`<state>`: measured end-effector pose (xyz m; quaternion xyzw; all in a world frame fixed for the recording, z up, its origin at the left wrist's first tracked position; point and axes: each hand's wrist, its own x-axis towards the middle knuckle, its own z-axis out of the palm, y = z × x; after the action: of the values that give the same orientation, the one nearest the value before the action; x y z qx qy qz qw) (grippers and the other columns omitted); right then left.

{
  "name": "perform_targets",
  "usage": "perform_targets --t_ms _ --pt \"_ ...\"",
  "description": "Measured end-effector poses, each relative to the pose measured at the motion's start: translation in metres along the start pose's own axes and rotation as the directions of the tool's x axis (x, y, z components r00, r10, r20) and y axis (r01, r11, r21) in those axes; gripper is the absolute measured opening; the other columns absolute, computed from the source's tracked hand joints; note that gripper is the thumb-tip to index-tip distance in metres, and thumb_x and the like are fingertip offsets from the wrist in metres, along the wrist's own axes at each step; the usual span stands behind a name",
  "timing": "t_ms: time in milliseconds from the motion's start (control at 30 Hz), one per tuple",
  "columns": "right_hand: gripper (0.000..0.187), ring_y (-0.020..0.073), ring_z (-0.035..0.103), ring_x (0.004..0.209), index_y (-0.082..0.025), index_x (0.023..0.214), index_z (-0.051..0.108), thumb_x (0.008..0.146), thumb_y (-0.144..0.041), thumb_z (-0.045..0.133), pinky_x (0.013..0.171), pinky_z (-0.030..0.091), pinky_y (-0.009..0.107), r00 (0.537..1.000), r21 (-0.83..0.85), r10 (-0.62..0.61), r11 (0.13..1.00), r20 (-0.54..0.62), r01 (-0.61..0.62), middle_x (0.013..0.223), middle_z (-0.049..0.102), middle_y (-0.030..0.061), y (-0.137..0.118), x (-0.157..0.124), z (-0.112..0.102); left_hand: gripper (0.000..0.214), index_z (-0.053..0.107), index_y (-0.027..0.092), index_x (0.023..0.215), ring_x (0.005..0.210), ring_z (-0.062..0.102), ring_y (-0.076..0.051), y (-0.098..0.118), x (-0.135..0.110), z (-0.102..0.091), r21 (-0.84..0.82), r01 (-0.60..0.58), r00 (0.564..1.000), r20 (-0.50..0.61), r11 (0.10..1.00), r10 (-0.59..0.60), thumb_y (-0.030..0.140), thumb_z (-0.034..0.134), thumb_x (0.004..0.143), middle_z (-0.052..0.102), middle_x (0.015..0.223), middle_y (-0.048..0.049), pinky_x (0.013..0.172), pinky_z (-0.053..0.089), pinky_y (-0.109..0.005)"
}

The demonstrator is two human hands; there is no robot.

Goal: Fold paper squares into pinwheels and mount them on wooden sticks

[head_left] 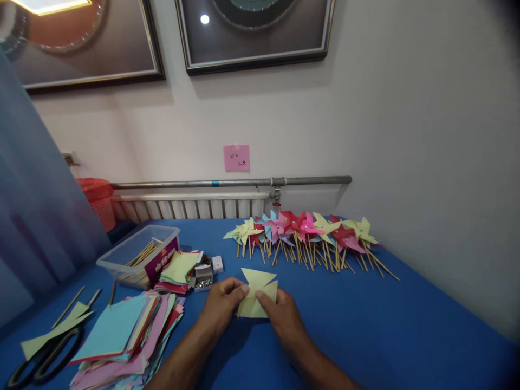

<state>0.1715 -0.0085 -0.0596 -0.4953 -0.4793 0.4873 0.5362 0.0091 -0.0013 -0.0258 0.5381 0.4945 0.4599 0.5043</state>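
Between my two hands is a pale yellow square of paper [255,303] with slits cut in from its corners. My left hand [223,300] pinches its left side, thumb on top. On the right side my right hand [282,311] grips it the same way, the thumb near the middle. The fingers beneath the paper are hidden. To the left of my left hand stands an open small box of metal pins [203,283]. A stack of coloured paper squares [117,325] lies nearer to me, beside my left forearm.
Finished paper pinwheels [300,225] on sticks lie along the back of the blue table [365,325]. A clear plastic tub [116,260] holds wooden sticks. Black-handled scissors [57,352] lie at the left under a yellow paper strip [60,327]. Smaller paper squares [181,268] lie by the tub.
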Motion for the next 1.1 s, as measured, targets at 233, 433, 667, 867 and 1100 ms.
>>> perform_targets --t_ms 233,433,667,867,1100 --pt "0.048 0.0264 0.073 0.072 -0.014 0.093 0.079 0.073 -0.058 0.072 0.061 0.054 0.031 1.0 -0.001 0.005 1.0 0.002 -0.005 0.078 0.08 0.0082 0.019 0.005 0.002 0.03 0.069 0.018 0.068 0.051 0.05 -0.012 -0.011 0.007 0.001 -0.089 0.075 0.997 0.002 0.993 -0.075 0.046 0.079 0.063 0.063 0.057 0.0023 0.055 0.036 -0.025" --pt "0.054 0.0282 0.074 0.072 -0.015 0.095 0.078 0.074 -0.064 0.074 0.062 0.055 0.033 0.999 0.075 0.037 0.996 0.031 -0.04 0.076 0.079 0.0081 0.027 0.007 0.005 0.025 0.07 0.019 0.067 0.049 0.047 -0.011 -0.008 0.006 0.001 -0.084 0.068 0.997 -0.038 0.994 -0.071 0.042 0.078 0.063 0.062 0.054 0.0027 0.053 0.032 -0.025" --pt "0.048 0.0286 0.074 0.074 -0.017 0.094 0.078 0.069 -0.057 0.081 0.067 0.058 0.036 0.995 0.118 0.072 0.99 0.064 -0.079 0.077 0.08 0.0077 0.021 0.006 0.006 0.032 0.069 0.018 0.067 0.048 0.043 -0.011 -0.011 0.007 0.004 -0.112 0.116 0.989 -0.076 0.987 -0.125 0.047 0.08 0.059 0.058 0.052 0.0035 0.052 0.029 -0.025" --pt "0.045 0.0298 0.075 0.077 -0.017 0.095 0.078 0.066 -0.051 0.084 0.071 0.059 0.038 0.997 0.121 0.066 0.99 0.045 -0.071 0.082 0.081 0.0087 0.013 0.004 0.005 0.039 0.069 0.018 0.069 0.05 0.047 -0.012 -0.012 0.007 0.004 -0.175 0.138 0.988 -0.047 0.975 -0.148 0.052 0.083 0.058 0.062 0.056 0.0022 0.054 0.033 -0.025" --pt "0.043 0.0302 0.075 0.077 -0.017 0.096 0.079 0.069 -0.05 0.084 0.073 0.061 0.039 0.998 0.118 0.048 0.992 0.039 -0.053 0.08 0.081 0.0079 0.016 0.005 0.004 0.043 0.069 0.016 0.07 0.049 0.046 -0.01 -0.005 0.003 0.002 -0.238 0.172 0.985 0.012 0.956 -0.174 0.052 0.088 0.055 0.061 0.054 0.0024 0.053 0.032 -0.024"
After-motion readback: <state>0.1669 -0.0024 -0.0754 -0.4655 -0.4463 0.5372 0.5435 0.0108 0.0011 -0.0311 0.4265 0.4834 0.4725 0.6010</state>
